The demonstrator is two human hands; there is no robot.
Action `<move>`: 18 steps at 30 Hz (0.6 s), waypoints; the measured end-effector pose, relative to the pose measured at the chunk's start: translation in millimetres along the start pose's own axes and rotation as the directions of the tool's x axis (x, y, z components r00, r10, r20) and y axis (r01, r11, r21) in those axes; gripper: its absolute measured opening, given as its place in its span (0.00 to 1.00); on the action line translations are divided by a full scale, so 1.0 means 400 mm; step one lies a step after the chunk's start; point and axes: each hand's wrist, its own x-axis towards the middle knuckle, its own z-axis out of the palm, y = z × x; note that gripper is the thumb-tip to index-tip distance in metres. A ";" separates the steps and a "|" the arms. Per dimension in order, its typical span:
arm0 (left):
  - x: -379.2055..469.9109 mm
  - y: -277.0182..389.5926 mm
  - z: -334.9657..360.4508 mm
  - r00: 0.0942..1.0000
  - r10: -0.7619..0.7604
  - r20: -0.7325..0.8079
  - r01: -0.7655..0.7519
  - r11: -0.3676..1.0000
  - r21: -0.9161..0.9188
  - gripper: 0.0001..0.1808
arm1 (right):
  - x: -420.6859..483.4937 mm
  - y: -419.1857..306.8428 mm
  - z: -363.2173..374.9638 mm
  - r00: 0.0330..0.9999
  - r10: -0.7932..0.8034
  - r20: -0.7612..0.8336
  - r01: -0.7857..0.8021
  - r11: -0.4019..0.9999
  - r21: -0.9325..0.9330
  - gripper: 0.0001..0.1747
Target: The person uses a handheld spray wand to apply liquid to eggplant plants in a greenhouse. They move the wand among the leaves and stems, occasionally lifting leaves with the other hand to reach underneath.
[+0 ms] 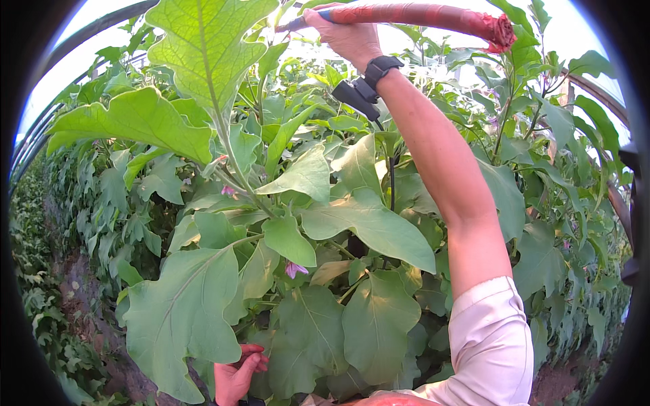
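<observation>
My right hand (348,38) is raised at the top of the view, its fingers closed around a curved rod wrapped in red tape (416,13). A bit of blue shows by the grip, and the rod's right end is ragged. Its thinner left end runs in among leaves, so I cannot tell the kind of tool. Low down, my left hand (236,374) is beside a large eggplant leaf (177,309) that partly covers it. Its fingers are curled with the thumb near them; whether anything is between them is hidden. An eggplant plant (289,238) fills the space before me.
Purple flowers (294,269) hang among the leaves. A black strap with a device (363,94) and cable is on my right wrist. Dense rows continue left and right under curved greenhouse ribs (96,30). Bare soil (86,304) shows at left.
</observation>
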 end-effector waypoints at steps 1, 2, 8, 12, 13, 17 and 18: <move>0.004 -0.002 -0.004 1.000 -0.007 0.009 0.007 1.000 -0.008 0.09 | 0.005 -0.002 -0.004 0.995 -0.065 -0.072 0.063 0.998 -0.019 0.17; 0.006 -0.004 -0.007 1.000 0.007 0.010 -0.007 1.000 0.009 0.09 | 0.006 -0.003 -0.008 0.998 -0.041 -0.040 0.042 0.999 0.025 0.16; 0.000 0.003 -0.041 0.998 0.047 -0.036 -0.042 0.990 0.136 0.10 | 0.074 0.054 -0.047 0.973 -0.160 -0.164 0.166 0.986 0.025 0.14; -0.019 -0.002 -0.067 0.997 0.040 -0.068 -0.031 0.992 0.124 0.11 | 0.127 0.143 -0.014 0.979 -0.038 -0.198 0.026 0.998 -0.063 0.16; -0.023 -0.009 -0.072 0.996 0.043 -0.075 -0.035 0.995 0.097 0.11 | 0.139 0.169 -0.004 0.977 -0.008 -0.213 -0.018 0.993 -0.118 0.17; -0.032 -0.044 -0.091 0.992 0.021 -0.127 -0.019 1.000 0.017 0.13 | 0.192 0.272 0.052 0.892 -0.207 -0.401 0.146 0.973 -0.176 0.15; -0.034 -0.051 -0.095 0.987 0.001 -0.160 0.000 1.000 0.004 0.13 | 0.197 0.298 0.049 0.952 -0.087 -0.294 0.075 0.996 -0.051 0.14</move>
